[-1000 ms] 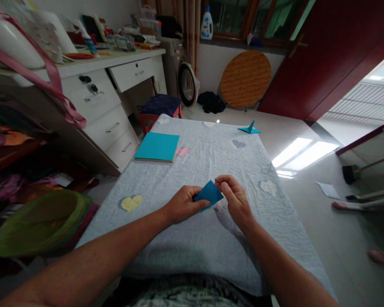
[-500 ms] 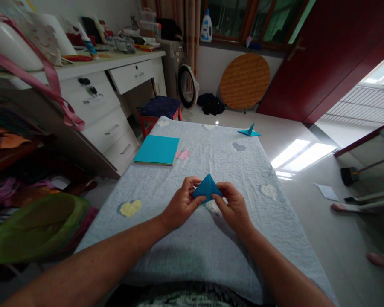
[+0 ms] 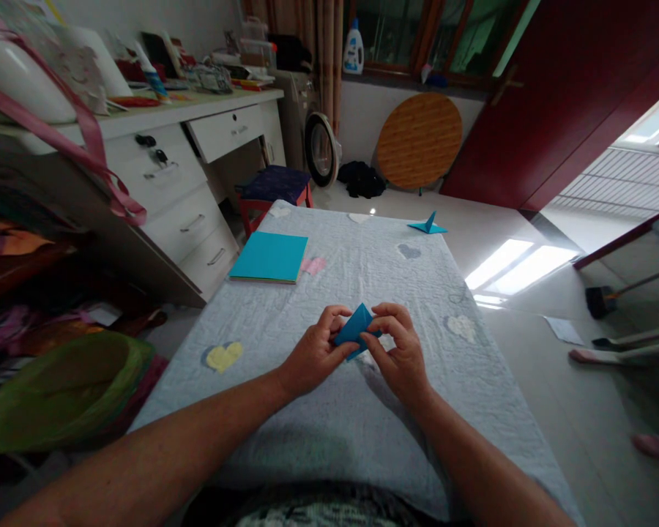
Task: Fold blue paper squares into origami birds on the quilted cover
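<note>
Between my two hands is a small piece of folded blue paper [image 3: 354, 326], its pointed tip facing away from me. My left hand [image 3: 319, 347] pinches its left side, thumb on the near face and fingers behind. On the other side, my right hand [image 3: 396, 344] grips the right edge between thumb and fingertips, partly covering it. A stack of blue square paper [image 3: 270, 257] lies beyond my left hand. Near the far right corner stands a folded blue paper figure [image 3: 429, 225] with one upright point.
A pale cloth with heart patches [image 3: 285, 454] covers the table. Behind its far left corner stands a stool [image 3: 277, 184]. A white desk with drawers [image 3: 179, 176] is at left, and a green-lined basket [image 3: 60, 395] sits on the near left.
The folded paper has turned from a broad triangle to a narrower, slanted shape. My right fingers have shifted and lifted along its right edge. My left hand has hardly moved.
</note>
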A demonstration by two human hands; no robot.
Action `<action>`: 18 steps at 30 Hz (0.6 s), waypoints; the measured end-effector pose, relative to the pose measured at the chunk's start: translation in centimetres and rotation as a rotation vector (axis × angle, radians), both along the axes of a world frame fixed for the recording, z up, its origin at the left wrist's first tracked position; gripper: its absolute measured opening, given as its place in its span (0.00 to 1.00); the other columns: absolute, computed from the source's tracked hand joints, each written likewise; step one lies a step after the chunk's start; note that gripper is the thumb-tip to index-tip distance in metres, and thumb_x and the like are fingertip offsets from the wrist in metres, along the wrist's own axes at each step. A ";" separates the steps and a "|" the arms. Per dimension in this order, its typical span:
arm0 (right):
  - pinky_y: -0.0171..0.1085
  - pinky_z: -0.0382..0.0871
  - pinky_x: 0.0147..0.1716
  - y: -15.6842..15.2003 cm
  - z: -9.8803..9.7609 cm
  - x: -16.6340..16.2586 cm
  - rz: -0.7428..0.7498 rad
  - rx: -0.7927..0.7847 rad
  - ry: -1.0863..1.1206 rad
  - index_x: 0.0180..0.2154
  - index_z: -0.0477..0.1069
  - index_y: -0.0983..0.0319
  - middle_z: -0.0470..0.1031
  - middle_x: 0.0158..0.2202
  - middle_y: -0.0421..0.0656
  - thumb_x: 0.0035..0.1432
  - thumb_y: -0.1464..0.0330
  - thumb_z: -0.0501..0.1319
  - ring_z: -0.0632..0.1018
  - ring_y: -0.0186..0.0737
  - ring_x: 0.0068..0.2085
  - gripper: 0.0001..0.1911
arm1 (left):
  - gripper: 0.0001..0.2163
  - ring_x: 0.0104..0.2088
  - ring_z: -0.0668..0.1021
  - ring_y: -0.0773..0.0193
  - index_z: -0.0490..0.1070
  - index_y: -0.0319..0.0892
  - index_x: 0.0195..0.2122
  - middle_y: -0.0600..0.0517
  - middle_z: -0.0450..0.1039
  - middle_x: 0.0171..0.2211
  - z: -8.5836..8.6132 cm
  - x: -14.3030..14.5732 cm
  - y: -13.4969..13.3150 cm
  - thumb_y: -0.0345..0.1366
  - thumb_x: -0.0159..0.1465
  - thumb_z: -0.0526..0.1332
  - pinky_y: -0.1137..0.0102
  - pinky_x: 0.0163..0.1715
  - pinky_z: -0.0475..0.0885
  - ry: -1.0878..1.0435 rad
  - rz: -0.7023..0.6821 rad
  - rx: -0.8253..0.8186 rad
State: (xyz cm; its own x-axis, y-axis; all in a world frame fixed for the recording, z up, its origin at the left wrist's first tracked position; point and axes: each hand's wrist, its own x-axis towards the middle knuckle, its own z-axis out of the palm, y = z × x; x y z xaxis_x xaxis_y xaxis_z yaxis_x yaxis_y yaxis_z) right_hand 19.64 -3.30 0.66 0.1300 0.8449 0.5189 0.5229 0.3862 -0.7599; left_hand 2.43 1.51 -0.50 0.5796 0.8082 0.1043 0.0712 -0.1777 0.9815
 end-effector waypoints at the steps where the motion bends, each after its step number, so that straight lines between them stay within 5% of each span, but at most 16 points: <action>1: 0.45 0.72 0.47 0.0 0.1 0.0 -0.001 0.002 -0.029 0.33 0.71 0.58 0.70 0.44 0.45 0.60 0.71 0.63 0.74 0.44 0.47 0.03 | 0.19 0.34 0.76 0.66 0.57 0.47 0.54 0.55 0.73 0.36 0.0 0.0 0.0 0.38 0.65 0.62 0.71 0.34 0.69 0.006 -0.005 0.003; 18: 0.47 0.70 0.43 -0.2 0.0 -0.1 -0.101 0.071 -0.146 0.36 0.75 0.57 0.70 0.41 0.45 0.60 0.71 0.63 0.72 0.46 0.45 0.03 | 0.20 0.30 0.74 0.68 0.58 0.47 0.54 0.56 0.71 0.34 -0.3 0.1 0.0 0.37 0.64 0.63 0.74 0.29 0.67 0.089 -0.022 0.036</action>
